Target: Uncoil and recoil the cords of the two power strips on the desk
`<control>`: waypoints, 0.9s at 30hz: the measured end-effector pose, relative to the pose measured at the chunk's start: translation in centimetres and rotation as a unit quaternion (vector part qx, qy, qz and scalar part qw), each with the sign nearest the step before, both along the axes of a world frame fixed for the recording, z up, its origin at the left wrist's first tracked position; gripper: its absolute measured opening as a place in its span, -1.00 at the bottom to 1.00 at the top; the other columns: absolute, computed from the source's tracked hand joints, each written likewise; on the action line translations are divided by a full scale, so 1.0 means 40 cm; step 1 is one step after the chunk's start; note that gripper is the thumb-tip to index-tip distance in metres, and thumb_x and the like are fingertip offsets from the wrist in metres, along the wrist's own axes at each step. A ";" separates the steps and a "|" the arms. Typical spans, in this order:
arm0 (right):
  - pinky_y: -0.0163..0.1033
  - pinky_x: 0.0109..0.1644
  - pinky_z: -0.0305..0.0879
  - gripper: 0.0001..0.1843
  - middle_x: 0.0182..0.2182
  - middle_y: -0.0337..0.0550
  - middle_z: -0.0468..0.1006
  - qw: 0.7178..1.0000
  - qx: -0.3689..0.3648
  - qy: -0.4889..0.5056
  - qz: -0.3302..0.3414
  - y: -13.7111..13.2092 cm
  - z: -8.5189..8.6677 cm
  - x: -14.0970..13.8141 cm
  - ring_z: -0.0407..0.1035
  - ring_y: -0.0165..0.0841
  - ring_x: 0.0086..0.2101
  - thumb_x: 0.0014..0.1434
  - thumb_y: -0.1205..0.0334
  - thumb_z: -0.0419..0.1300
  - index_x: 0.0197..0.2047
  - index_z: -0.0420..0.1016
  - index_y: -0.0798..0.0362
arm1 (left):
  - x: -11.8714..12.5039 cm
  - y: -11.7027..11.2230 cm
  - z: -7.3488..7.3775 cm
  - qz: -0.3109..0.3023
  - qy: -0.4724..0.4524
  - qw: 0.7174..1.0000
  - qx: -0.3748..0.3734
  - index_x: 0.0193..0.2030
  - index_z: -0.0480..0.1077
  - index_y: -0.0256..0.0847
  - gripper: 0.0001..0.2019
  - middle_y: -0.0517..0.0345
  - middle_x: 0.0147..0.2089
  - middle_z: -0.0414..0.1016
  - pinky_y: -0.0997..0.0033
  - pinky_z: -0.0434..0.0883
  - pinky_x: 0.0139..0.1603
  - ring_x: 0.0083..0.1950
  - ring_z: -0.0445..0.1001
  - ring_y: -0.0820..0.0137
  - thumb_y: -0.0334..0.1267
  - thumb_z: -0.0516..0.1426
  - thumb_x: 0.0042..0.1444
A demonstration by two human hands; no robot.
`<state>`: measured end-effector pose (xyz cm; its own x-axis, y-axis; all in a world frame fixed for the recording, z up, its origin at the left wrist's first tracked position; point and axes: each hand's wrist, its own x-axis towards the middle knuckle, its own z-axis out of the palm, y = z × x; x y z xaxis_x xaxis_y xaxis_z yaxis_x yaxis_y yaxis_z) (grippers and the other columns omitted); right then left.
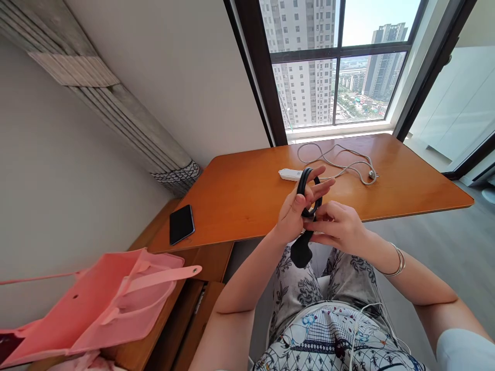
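Left hand: I see the left hand (296, 211) raised over the lap, just in front of the table edge. Its grip is closed, the thumb pressing a black cord (305, 188) wound into a round loop against the palm, the fingers stretched loosely past it.
Right hand: the right hand (340, 226), a thin silver bangle (398, 260) on its wrist, touches the left hand. Its grip is pinched on the bottom of the loop, where the turns meet.
Black cord: it is held upright in the air between both hands, with a wider black end (300, 253) hanging below. I cannot tell whether that is a plug or a strap.
Table: the orange-brown wooden table (240, 196) carries a white power strip (290, 174) with its pale cable (340, 162) snaked loosely behind the hands. A black smartphone (181, 224) lies well apart at the left corner.
Left side: a pink fabric bag (104, 304) lies on a lower wooden unit.
Step in hand: I judge the loop gathered and being fastened at its base.
Next move calls for: steady thumb pressure so the turns stay together, while the right fingers work the hanging end round the bundle.
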<state>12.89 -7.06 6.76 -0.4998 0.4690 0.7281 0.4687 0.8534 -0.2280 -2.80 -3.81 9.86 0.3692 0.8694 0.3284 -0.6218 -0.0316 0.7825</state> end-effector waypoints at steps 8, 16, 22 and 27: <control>-0.20 -0.27 0.41 -0.63 -0.19 -0.06 0.50 0.984 -0.072 0.160 -0.042 -0.011 -0.008 -0.045 0.39 -0.34 -0.34 0.18 0.04 0.32 0.00 0.42 -0.03 | 0.015 -0.006 0.008 -0.009 0.001 0.999 0.039 -0.58 0.16 -0.20 -0.41 0.08 0.44 0.26 0.11 0.43 0.30 0.47 0.21 0.01 0.22 0.33 -0.03; -0.13 -0.12 0.41 -0.51 -0.16 -0.05 0.55 0.985 -0.113 0.119 -0.056 -0.016 0.020 -0.032 0.46 -0.23 -0.20 0.18 -0.06 0.31 0.07 0.34 -0.02 | 0.006 -0.005 0.003 -0.034 0.032 0.998 0.039 -0.50 0.40 -0.13 -0.57 0.08 0.24 0.49 0.07 0.41 0.32 0.51 0.15 0.07 0.18 0.34 -0.03; -0.04 -0.01 0.28 -0.67 -0.09 0.00 0.54 0.992 -0.074 0.061 -0.076 -0.010 0.029 -0.019 0.37 -0.15 -0.09 0.26 -0.04 0.23 -0.07 0.40 0.01 | 0.017 0.010 -0.007 -0.051 0.052 0.996 0.045 -0.32 0.59 -0.17 -0.61 -0.06 0.24 0.50 0.11 0.30 0.40 0.50 0.15 0.01 0.16 0.33 -0.03; -0.02 0.05 0.17 -0.69 -0.19 -0.07 0.51 0.985 -0.137 0.093 -0.055 0.004 0.019 -0.011 0.29 -0.16 -0.09 0.23 -0.04 0.25 -0.15 0.40 0.01 | 0.018 0.010 -0.001 -0.088 0.061 0.994 0.017 -0.16 0.61 -0.17 -0.53 -0.07 0.27 0.48 0.13 0.30 0.40 0.49 0.19 0.00 0.18 0.31 -0.02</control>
<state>12.44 -6.88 7.53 -0.3046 0.7047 0.6408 0.4825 0.6942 -0.5341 -2.07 -3.39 9.84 0.5539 0.7767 0.2999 -0.5202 0.0416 0.8530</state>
